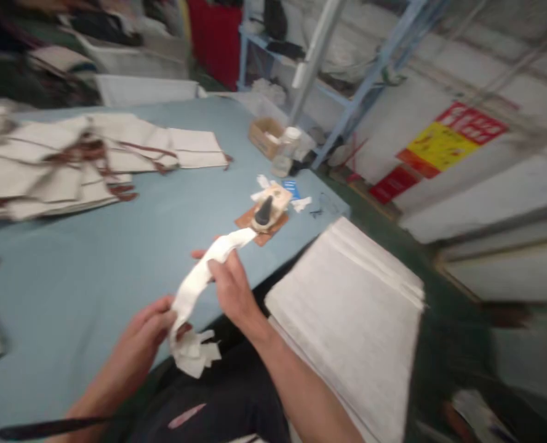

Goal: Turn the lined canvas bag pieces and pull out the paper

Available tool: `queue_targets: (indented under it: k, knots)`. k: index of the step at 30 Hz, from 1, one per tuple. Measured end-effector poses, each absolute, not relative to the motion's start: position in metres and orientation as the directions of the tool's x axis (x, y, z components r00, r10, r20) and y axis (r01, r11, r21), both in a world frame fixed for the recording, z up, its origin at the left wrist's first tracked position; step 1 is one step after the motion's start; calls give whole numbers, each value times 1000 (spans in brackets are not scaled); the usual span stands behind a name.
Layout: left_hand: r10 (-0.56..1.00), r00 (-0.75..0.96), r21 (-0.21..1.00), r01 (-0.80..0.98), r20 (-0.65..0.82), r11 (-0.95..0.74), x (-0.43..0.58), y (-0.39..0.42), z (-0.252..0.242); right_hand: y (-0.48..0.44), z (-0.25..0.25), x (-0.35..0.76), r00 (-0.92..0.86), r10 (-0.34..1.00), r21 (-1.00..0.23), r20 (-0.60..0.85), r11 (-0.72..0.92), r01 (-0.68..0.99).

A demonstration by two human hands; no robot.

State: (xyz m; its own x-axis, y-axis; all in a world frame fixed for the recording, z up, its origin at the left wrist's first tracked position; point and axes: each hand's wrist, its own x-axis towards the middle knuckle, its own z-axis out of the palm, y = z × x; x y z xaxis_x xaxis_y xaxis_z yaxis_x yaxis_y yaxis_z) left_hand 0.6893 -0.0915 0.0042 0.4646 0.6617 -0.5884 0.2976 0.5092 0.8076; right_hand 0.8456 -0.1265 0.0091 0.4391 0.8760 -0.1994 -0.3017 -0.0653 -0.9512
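Observation:
A long white strip (192, 286), which could be cloth or paper, stretches between my two hands above the blue table. My left hand (148, 329) pinches its lower part, and below those fingers the strip hangs down in several loose folded ends. Farther up, my right hand (231, 286) grips the strip between thumb and fingers. The strip's far end reaches to a dark cone-shaped thing (264, 211) standing on a pale round base. Under that base lies a brown board (244, 219). Blur hides whether the strip touches the base.
Off-white fabric pieces with brown straps (70, 160) lie piled on the blue table (130, 258) at left. A cardboard box (264, 136) and a clear jar (286, 154) stand at the back. A stack of whitish sheets (351, 314) sits to the right, beside the table edge.

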Motion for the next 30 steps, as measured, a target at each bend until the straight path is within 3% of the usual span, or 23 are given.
queue_targets:
  k: [4,6,11,15,20,23,27,30]
  knots:
    - [600,502,727,90,-623,681,638,-91,5,-101,18,812,348,936,-998,-61,-64,-3]
    - [541,580,660,-7,-610,751,612,-90,6,-83,22,779,262,962,-994,-77,-95,57]
    - [468,731,492,-208,-496,845,520,-101,7,-51,21,670,99,956,-961,-277,-276,-18]
    - [528,757,426,-362,-384,829,440,-106,9,-37,12,586,38,930,-930,-365,-364,-48]
    - [620,645,551,-349,-446,758,361,-107,21,-22,5,503,24,926,-926,-376,-376,-31]
    - [714,501,682,-289,-489,671,327,-110,24,-12,5,469,52,943,-940,-329,-332,77]
    - [857,327,893,-76,-398,443,299,-113,27,-1,3,440,50,966,-946,-254,-259,197]
    - [892,247,925,71,-379,373,290,-113,33,4,-4,427,33,969,-936,-243,-244,252]
